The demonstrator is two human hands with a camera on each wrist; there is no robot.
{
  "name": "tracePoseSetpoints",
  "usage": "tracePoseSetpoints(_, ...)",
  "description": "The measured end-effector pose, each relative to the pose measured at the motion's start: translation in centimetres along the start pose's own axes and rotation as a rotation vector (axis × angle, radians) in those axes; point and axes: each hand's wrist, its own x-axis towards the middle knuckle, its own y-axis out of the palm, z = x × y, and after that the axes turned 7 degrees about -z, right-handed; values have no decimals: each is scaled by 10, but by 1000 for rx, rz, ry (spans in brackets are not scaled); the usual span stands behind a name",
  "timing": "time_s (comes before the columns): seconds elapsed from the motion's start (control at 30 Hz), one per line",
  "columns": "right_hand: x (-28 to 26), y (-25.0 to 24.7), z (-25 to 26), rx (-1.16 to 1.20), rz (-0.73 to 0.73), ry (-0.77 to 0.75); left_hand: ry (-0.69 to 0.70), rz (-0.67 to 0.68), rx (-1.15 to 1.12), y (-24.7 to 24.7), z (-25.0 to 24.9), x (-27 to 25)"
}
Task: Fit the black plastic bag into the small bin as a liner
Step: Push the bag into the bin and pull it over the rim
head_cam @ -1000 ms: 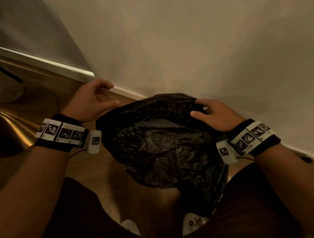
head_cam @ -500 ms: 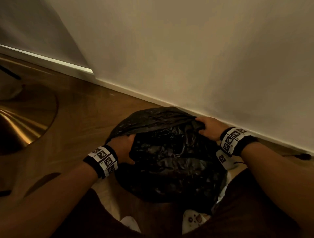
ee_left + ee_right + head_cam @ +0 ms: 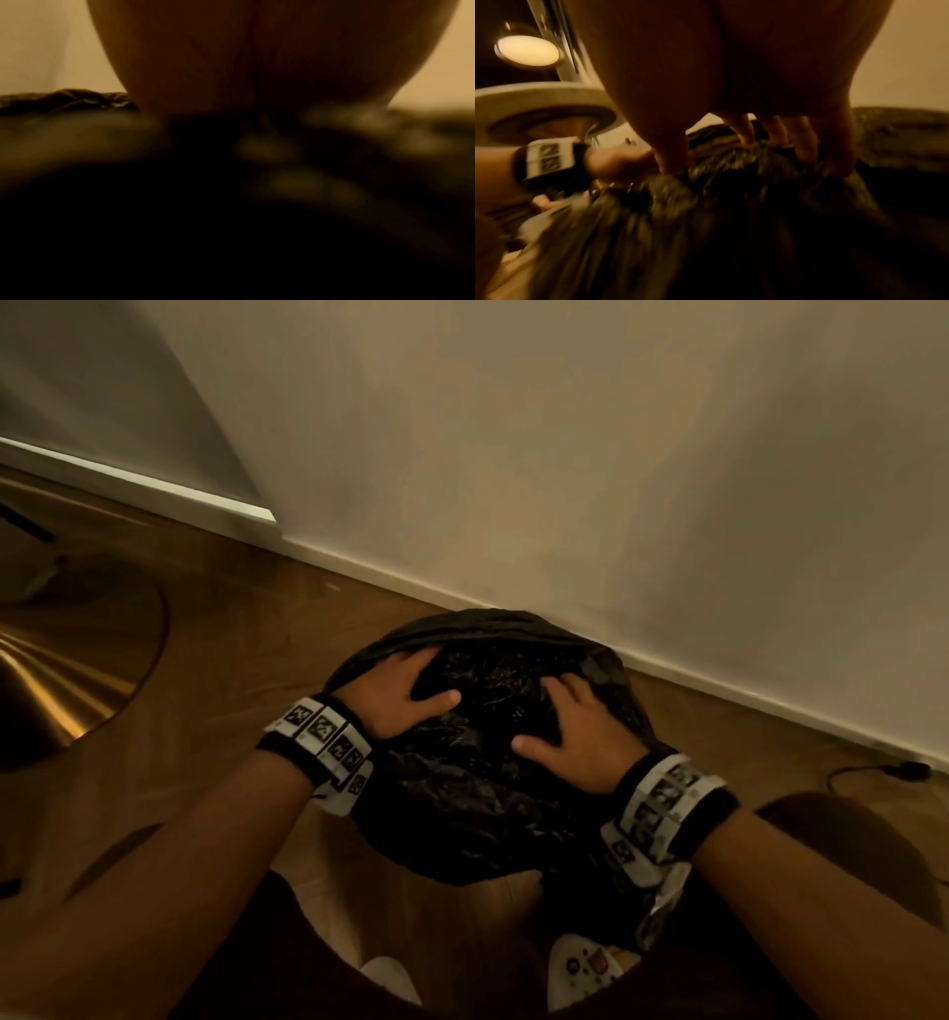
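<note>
Head view: black plastic bag [image 3: 477, 793] bunched on the wooden floor [image 3: 246, 629], close to the skirting of the wall [image 3: 565, 454]. The bin itself cannot be made out under the plastic. Left hand [image 3: 398, 695] and right hand [image 3: 570, 737] both lie palm-down on top of the bag, fingers spread, thumbs pointing inward.

Left wrist view: dark, blurred. Palm [image 3: 244, 60] against the bag [image 3: 77, 99]; fingers cannot be told.

Right wrist view: right fingers [image 3: 805, 140] splayed, tips pushed into crinkled plastic [image 3: 706, 192]; left wristband [image 3: 549, 160] opposite.
</note>
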Motion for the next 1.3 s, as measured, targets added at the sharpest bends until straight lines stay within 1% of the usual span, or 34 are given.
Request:
tracePoseSetpoints(0.03,1,16,-1,16,39,27,-52,-5,-2,6,5,8)
tracePoseSetpoints(0.07,3,29,-1,49,42,45,-104,-11,0,9,10,14)
tracePoseSetpoints(0.1,5,40,0,87,14,59,-140,-21,-12,13,15,18)
tracePoseSetpoints(0.2,14,57,1,251,-162,77,-200,-76,-91,23,22,19)
tracePoseSetpoints(0.23,18,60,1,317,-204,89,-214,-106,-135,26,23,17)
tracePoseSetpoints(0.3,27,62,-1,441,-239,120,-261,-183,-256,29,26,15)
tracePoseSetpoints(0.4,40,54,-4,646,-291,202,-381,-288,-497,29,28,15)
tracePoseSetpoints(0.43,44,53,-7,726,-284,240,-424,-304,-547,29,30,15)
tracePoseSetpoints(0.5,52,49,-16,894,-221,327,-495,-299,-585,28,30,13)
tracePoseSetpoints(0.57,56,47,-25,1049,-134,470,-552,-241,-548,25,27,11)
tracePoseSetpoints(0.6,58,47,-28,1067,-98,528,-584,-192,-499,21,22,9)
tracePoseSetpoints(0.63,60,47,-32,1022,-75,536,-596,-137,-435,18,20,9)
tracePoseSetpoints(0.67,60,44,-32,896,-63,497,-579,-83,-364,15,19,8)
tracePoseSetpoints(0.7,61,42,-31,752,-88,431,-536,-49,-293,13,21,8)
tracePoseSetpoints(0.73,62,38,-30,607,-151,348,-472,-48,-225,10,23,7)
tracePoseSetpoints(0.8,60,28,-21,370,-299,153,-321,-119,-128,5,30,3)
tracePoseSetpoints(0.83,58,23,-15,290,-359,64,-256,-144,-110,3,33,0)
tracePoseSetpoints(0.87,55,18,-10,230,-391,-18,-205,-148,-95,0,32,-3)
tracePoseSetpoints(0.9,52,15,-5,192,-384,-84,-182,-138,-89,0,32,-5)
tracePoseSetpoints(0.93,49,12,-1,177,-336,-122,-179,-116,-115,2,32,-8)
tracePoseSetpoints(0.97,47,11,2,183,-265,-126,-197,-89,-193,5,33,-10)
tracePoseSetpoints(1.03,48,15,4,222,-129,-66,-254,-63,-381,13,32,-13)
tracePoseSetpoints(1.07,50,19,4,237,-86,-32,-270,-61,-424,17,30,-13)
tracePoseSetpoints(1.1,51,22,3,245,-52,-1,-289,-67,-414,20,26,-13)
tracePoseSetpoints(1.17,56,27,1,236,-1,48,-307,-102,-430,28,21,-11)
tracePoseSetpoints(1.2,59,30,0,222,10,56,-295,-121,-457,28,18,-11)
tracePoseSetpoints(1.27,63,32,-3,234,13,52,-300,-125,-484,29,19,-10)
tracePoseSetpoints(1.3,65,32,-5,253,20,50,-323,-101,-464,30,23,-7)
